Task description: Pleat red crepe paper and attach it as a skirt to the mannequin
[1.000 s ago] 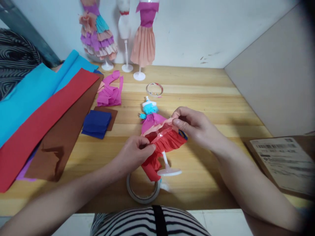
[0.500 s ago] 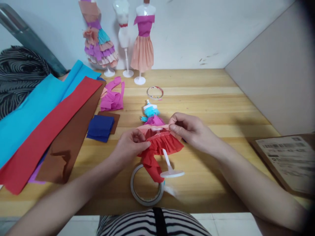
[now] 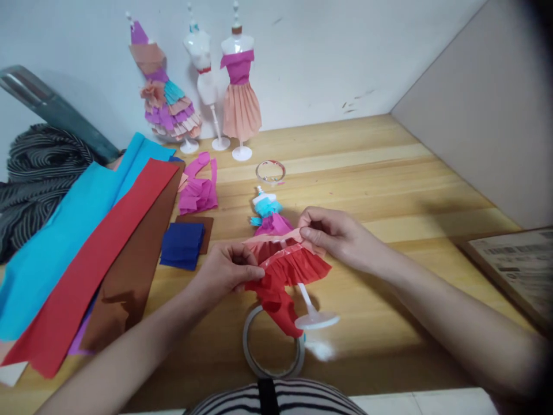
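A small white mannequin (image 3: 265, 201) on a stand (image 3: 317, 320) lies on the wooden table (image 3: 389, 178), dressed in blue, magenta and peach crepe paper. My left hand (image 3: 224, 271) pinches the left end of a red pleated paper strip (image 3: 294, 268) at the skirt. My right hand (image 3: 334, 233) pinches the peach and red layers on the skirt's right side. The strip's loose end (image 3: 280, 305) hangs toward me over a roll of tape (image 3: 273, 351).
Three dressed mannequins (image 3: 207, 86) stand at the back wall. Blue, red and brown paper sheets (image 3: 86, 242) lie at the left, with a folded navy piece (image 3: 182, 245), magenta scraps (image 3: 197, 190) and a clear tape ring (image 3: 271, 171). A cardboard box (image 3: 514, 265) sits at right.
The view has tilted, so everything sits slightly lower and more of the back mannequins shows. Both hands keep their pinch on the skirt; the left hand has worked along the red strip.
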A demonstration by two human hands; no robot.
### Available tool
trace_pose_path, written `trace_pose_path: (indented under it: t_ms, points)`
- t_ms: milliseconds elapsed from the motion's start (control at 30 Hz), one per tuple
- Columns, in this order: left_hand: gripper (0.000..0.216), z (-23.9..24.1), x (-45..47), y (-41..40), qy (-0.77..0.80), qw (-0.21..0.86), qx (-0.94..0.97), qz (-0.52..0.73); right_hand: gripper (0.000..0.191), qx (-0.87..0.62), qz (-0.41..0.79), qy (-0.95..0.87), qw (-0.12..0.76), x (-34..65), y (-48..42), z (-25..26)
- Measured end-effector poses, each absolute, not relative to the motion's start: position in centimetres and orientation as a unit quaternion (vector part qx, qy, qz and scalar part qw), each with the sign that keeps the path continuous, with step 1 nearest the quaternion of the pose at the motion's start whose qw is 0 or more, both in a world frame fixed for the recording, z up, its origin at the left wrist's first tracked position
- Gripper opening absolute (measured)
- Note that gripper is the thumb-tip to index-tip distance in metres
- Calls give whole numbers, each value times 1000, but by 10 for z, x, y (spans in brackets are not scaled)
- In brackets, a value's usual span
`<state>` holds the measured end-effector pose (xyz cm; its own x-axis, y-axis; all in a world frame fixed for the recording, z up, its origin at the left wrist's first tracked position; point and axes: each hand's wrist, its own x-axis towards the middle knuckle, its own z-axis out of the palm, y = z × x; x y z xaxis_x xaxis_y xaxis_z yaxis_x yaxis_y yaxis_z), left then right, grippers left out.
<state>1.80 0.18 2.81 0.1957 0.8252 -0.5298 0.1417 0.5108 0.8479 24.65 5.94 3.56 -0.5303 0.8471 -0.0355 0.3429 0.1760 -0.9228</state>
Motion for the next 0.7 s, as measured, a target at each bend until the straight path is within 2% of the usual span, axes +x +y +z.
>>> trace_pose_path:
  t_ms: [233, 467, 700]
  points:
    - [8, 34, 19, 6, 571, 624, 462, 267, 19, -415, 463, -740, 257, 250, 61, 39]
    - [21, 35, 20, -2, 557, 556, 562, 255, 19, -406, 462, -749, 248, 251, 59, 39]
    - [20, 41, 26, -9, 599, 425, 631, 247, 16, -391, 434, -772, 250, 250, 56, 40]
